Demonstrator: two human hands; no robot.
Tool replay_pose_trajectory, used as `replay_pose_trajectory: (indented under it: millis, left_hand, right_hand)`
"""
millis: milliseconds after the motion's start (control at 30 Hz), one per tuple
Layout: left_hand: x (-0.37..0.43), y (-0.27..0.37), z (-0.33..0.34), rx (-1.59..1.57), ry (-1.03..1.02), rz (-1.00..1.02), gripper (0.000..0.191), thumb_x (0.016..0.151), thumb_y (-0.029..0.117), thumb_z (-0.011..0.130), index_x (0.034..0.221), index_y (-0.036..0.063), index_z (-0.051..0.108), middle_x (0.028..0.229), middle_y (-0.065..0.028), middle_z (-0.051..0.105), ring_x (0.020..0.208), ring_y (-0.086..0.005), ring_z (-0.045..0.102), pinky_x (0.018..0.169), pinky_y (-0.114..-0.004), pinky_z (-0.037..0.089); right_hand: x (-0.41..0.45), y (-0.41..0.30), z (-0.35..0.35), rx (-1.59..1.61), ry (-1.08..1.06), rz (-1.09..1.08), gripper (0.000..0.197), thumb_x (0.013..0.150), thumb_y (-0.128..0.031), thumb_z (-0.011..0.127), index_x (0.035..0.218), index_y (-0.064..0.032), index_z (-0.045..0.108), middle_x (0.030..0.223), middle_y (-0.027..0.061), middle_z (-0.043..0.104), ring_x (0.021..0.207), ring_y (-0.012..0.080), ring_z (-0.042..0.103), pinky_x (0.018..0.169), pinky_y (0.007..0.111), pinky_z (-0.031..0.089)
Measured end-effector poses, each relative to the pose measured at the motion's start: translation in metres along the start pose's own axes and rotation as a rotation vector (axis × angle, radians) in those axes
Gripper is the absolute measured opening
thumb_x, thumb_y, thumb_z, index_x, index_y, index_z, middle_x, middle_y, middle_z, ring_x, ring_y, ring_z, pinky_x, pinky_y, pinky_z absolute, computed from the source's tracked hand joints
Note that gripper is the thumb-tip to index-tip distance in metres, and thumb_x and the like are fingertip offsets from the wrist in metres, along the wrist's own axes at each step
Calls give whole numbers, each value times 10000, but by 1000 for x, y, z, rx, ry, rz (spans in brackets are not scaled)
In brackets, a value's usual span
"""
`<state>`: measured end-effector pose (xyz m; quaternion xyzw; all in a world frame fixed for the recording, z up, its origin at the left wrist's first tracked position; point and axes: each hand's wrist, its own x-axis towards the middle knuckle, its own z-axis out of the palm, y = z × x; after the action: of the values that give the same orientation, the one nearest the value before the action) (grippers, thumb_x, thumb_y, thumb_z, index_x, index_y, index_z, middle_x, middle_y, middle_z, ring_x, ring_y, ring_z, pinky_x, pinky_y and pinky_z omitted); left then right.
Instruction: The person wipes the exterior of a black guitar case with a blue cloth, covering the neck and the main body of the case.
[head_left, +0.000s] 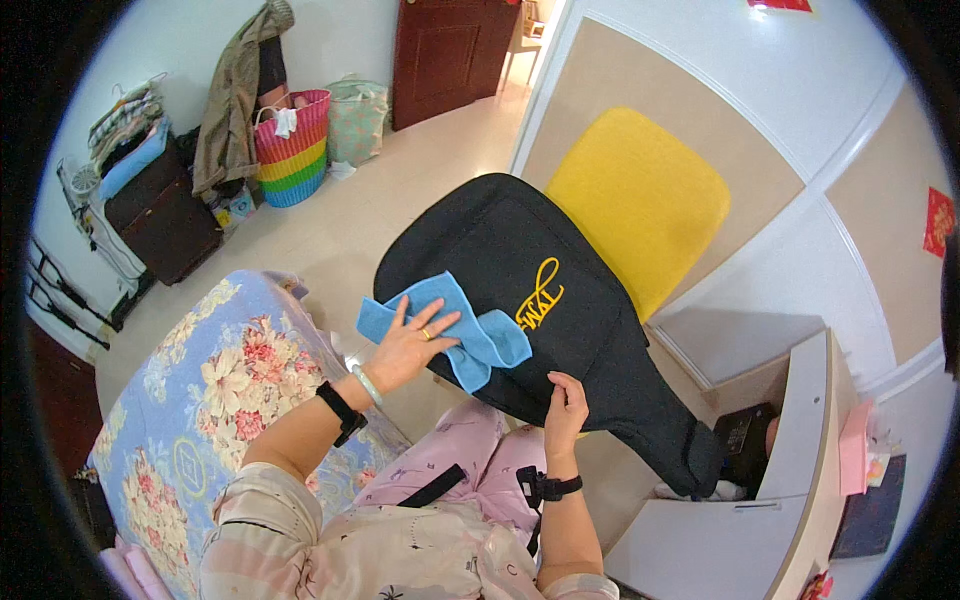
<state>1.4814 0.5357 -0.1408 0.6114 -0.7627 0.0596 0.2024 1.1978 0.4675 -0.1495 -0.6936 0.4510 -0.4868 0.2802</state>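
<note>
A black padded guitar bag (480, 232) lies slanted in front of me, its wide body to the far left and its narrow neck end to the near right. It bears yellow embroidered writing. My left hand (420, 337) is spread on a crumpled blue cloth (465, 322), pressing it against the bag's left part. This hand wears a ring and a pale bangle. My right hand (566, 409) rests at the bag's near edge with curled fingers. Whether those fingers pinch the fabric is hidden.
Behind the bag stands a yellow chair back (637, 202). A floral-covered bed (247, 375) is on the left, and a white cabinet (705, 540) with an open compartment on the right. Farther off are a striped basket (292, 161), a dark suitcase (161, 217) and a door (442, 60).
</note>
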Motion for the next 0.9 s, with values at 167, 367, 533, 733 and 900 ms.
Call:
replay_pose_trajectory:
  millis: [167,367,533,733,900]
  left_hand:
    - [-13,-42,10,-145,187,-263,327,805,5,591,1090,159,632,1445,-42,423,1371,-323,317,1096,-587,187]
    - [-18,-78,18,-413,444,-500,322,846,-17,507,1141,86,583,1374,-164,469,1225,-380,471,1002,-367,408]
    - [-22,-94,24,-1116,454,-1072,347,904,23,459,1237,63,546,1217,-202,576,1135,-321,546,950,-363,430]
    - [-1,-111,21,-1776,340,-1161,490,919,194,518,1360,7,413,1374,-166,470,1265,-290,446,1036,-370,354]
    - [40,-166,21,-1579,131,-1154,551,929,246,519,1420,49,365,1463,-140,364,1364,-231,295,1117,-354,206]
  right_hand:
    - [7,-13,22,-16,-62,-74,150,863,66,521,926,12,646,975,124,665,917,242,640,838,309,488]
    - [17,-19,39,-49,-122,-104,156,861,54,527,952,7,645,980,129,660,918,260,637,843,319,487]
    - [28,-22,50,-131,-196,-138,221,866,23,535,1071,1,614,1125,155,617,1054,303,580,928,360,443]
    - [25,-11,58,-283,-277,-207,320,861,-5,545,1180,15,568,1285,170,535,1222,334,472,1041,423,340]
    - [20,-9,62,-293,-261,-244,345,852,3,551,1197,6,561,1302,169,522,1241,336,460,1050,430,330]
